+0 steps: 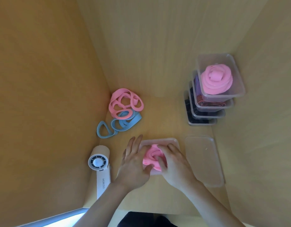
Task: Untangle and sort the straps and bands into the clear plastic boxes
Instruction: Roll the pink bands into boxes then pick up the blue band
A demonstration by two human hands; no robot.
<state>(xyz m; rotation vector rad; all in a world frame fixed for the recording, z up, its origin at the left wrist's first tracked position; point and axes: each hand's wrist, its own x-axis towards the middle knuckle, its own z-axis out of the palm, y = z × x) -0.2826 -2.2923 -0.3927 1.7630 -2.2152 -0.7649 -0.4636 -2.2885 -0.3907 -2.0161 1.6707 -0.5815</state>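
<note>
A coiled pink band (152, 155) sits in a clear plastic box (159, 141) at the front of the wooden surface. My left hand (133, 164) lies flat against the box's left side, its thumb touching the coil. My right hand (172, 164) presses down on the coil with bent fingers. Further back on the left lies a tangle of pink bands (125, 104), overlapping several blue bands (118, 125). At the right stands a stack of clear boxes (212, 99); the top one holds a rolled pink band (216, 81), the lower ones dark straps.
A clear lid (203, 159) lies flat just right of the box under my hands. A white handheld fan (99, 166) lies at the left. Wooden walls (43, 79) close in on the left, back and right.
</note>
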